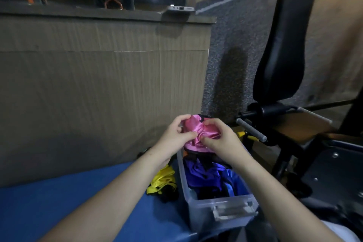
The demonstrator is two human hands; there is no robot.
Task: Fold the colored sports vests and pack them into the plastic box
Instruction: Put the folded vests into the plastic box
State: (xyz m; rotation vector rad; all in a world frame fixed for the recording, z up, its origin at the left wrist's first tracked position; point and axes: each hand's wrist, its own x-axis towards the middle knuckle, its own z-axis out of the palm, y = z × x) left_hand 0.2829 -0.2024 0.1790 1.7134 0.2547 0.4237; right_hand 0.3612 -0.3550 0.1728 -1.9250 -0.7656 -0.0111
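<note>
While bunched above the far end of the plastic box [220, 208], pink vest [198, 133] held up by both hands, off any surface. Left hand [174, 139] curled round the left side of the pink fabric, thumb and fingers pinching the gathered middle. Right hand [222, 141] likewise clenched on the right side, thumb pressed into the crumpled folds, just beside the left thumb. Dark trim visible along the vest's upper edge.

Below, clear plastic box open, without lid, resting at the edge of the blue mat [78, 202]; latch handle on the near end wall. Inside, purple vest [202, 175] toward the far half and blue vest [229, 182] toward the near right, both loosely heaped with dark patches between; whether folded, cannot tell. Yellow vest [163, 180] lying crumpled on the mat, just beside the box's left wall, with something black against it.

Behind, brown panelled wall [98, 84] with a ledge, a phone [181, 8] lying at the ledge's right end. To the right, black padded gym machine [282, 45], its backrest upright, a grey bar sticking out near the right hand.
</note>
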